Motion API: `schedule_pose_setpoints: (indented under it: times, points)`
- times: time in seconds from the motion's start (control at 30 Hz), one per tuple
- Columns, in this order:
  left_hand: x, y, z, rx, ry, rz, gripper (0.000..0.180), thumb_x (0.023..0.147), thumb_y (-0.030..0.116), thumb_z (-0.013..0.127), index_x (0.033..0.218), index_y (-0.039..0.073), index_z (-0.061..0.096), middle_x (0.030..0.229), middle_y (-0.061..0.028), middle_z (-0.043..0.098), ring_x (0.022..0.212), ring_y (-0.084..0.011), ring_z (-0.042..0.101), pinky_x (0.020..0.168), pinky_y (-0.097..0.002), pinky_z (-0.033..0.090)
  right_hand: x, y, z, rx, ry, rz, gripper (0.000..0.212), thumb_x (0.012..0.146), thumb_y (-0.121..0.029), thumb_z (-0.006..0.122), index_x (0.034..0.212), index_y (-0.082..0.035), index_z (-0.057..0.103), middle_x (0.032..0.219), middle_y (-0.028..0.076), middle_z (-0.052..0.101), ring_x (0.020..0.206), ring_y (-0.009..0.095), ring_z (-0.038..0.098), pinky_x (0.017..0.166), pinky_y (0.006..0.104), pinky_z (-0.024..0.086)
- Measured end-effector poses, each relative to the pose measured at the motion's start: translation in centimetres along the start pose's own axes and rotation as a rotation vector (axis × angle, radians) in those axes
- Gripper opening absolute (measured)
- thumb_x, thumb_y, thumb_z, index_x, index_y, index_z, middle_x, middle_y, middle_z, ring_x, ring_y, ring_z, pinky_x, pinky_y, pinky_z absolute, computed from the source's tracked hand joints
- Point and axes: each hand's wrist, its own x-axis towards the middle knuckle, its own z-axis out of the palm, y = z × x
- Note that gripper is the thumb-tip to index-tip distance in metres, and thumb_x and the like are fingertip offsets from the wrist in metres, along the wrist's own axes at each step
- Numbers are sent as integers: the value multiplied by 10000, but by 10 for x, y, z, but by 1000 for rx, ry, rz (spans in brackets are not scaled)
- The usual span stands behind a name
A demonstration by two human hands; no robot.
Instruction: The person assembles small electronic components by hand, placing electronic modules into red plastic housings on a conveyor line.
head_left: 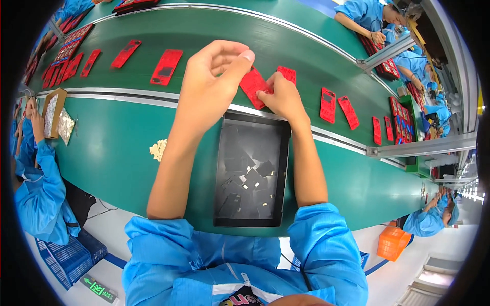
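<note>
Best keep red phone-shaped fixture (pixel 251 87) steady with right hand (pixel 284 98); lower left hand (pixel 209 81) squarely, gently. Right hand part-closed, gripping fixture's edge, thumb on face; left hand curled, cannot tell whether anything pinched. Fixture flat, twelve o'clock from black tray (pixel 247 223), long axis eleven-to-five.

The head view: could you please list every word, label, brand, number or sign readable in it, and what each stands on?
Green-and-white rectangular floor sign: an arrow, plus lettering I leave unquoted.
Dark printed shirt under the blue fabric jacket: large light letters, partly hidden, unquoted.
Pale patches on dark flat parts in the black rectangular tray: too small to read.
Red flat plate at the right hand: nothing legible.
</note>
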Motion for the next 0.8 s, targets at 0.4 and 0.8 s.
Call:
schedule_pose_setpoints:
  times: [0.4, 0.8]
  points:
    - [8, -17, -12, 72, -158, -43, 383, 986, 215, 672, 1207, -88, 597, 1150, -188, 714, 894, -204, 726, 753, -286, 567, -50, -92, -70, 992, 10, -140, 182, 919, -28, 754, 1058, 28, 651, 921, 93, 754, 766, 92, 697, 641, 210, 518]
    - [3, 16, -10, -411, -10, -305, 355, 1106, 213, 379, 1230, -83, 533, 1110, -231, 689, 947, -316, 748, 735, -441, 664, -132, -76, -38, 61, -400, -342, 186, 866, -140, 745, 1016, -42, 696, 947, 148, 639, 884, 352, 675, 766, 448, 544]
